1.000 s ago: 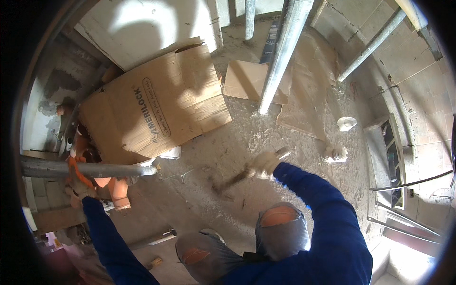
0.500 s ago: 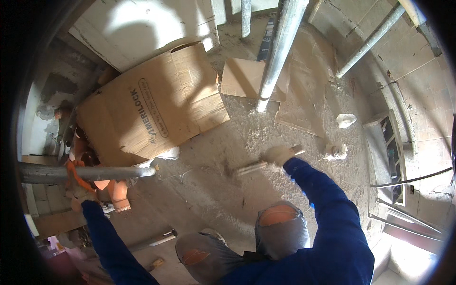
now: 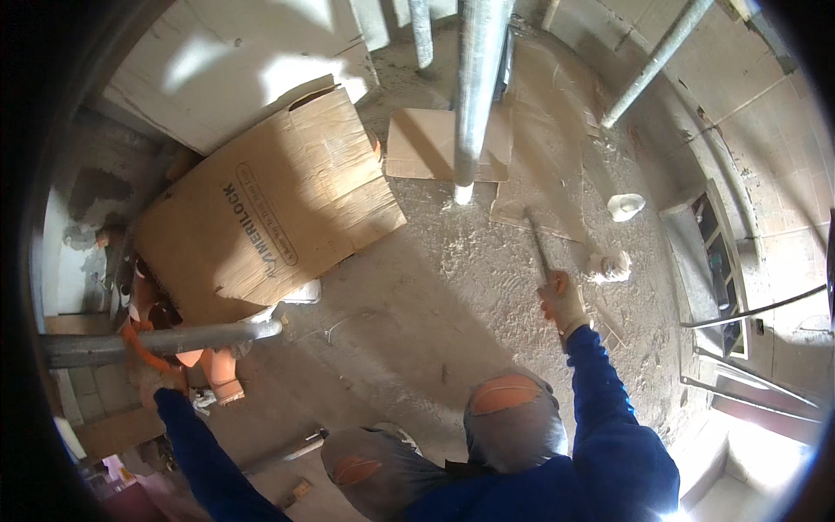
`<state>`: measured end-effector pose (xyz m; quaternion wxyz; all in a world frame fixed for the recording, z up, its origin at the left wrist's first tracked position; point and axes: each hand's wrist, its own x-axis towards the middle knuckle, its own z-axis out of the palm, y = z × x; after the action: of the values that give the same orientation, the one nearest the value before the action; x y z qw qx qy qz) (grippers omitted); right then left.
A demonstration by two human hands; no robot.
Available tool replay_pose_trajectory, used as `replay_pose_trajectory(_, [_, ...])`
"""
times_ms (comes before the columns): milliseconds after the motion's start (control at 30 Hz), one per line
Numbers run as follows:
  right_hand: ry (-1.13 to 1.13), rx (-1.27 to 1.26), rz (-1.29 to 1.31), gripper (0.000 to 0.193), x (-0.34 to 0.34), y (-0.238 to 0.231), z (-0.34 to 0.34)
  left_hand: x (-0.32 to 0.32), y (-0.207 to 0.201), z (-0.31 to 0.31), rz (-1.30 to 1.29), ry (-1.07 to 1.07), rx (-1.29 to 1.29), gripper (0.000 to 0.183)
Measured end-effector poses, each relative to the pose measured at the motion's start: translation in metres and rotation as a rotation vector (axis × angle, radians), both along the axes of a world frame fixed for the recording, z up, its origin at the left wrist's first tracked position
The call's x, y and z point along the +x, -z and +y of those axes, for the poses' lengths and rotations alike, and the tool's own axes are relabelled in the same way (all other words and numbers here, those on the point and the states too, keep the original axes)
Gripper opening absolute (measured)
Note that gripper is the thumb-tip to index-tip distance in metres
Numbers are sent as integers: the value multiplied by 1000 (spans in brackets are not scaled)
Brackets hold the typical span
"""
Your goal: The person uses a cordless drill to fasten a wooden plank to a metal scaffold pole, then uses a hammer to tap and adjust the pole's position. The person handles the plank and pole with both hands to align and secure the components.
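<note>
My right hand (image 3: 562,300), in a pale glove, is closed around one end of a thin grey rod-like tool (image 3: 539,244). The tool points away from me, its far end over the edge of a flat cardboard sheet; motion blur hides what kind it is. On the far left, my left hand (image 3: 158,383) is at an orange curved band (image 3: 150,352), just below a grey metal pipe (image 3: 165,343). Its fingers are dim and partly hidden among orange pipe fittings (image 3: 223,376).
A large cardboard box (image 3: 270,200) lies at the left. An upright metal prop (image 3: 474,104) stands ahead, beside flat cardboard (image 3: 544,157). White lumps (image 3: 624,207) lie on the rough floor at right, near a framed crate-like thing (image 3: 718,261) by the wall.
My right hand has moved right and slightly nearer me, and the tool has swung from lying crosswise to pointing away. My left hand stays by the orange fittings. The view has shifted slightly.
</note>
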<state>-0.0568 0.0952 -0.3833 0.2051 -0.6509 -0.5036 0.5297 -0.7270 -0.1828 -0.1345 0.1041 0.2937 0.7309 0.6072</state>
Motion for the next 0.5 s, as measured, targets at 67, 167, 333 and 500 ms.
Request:
replay_pose_trajectory(67, [420,21,487,32,9,-2,29,17,-9,4,4,65,28,49])
replay_pose_trajectory(167, [846,241,1091,19,-2,-10,88,-12,-1,-3,-79,-5,70,49])
replay_pose_trajectory(333, [532,-156,932,17,-87,12,83,-113,37,-37,-190,-112,87,50])
replay_pose_trajectory(500, [284,-573,860,17,-83,42,16,-145,53,-61,-273,-159,101,51])
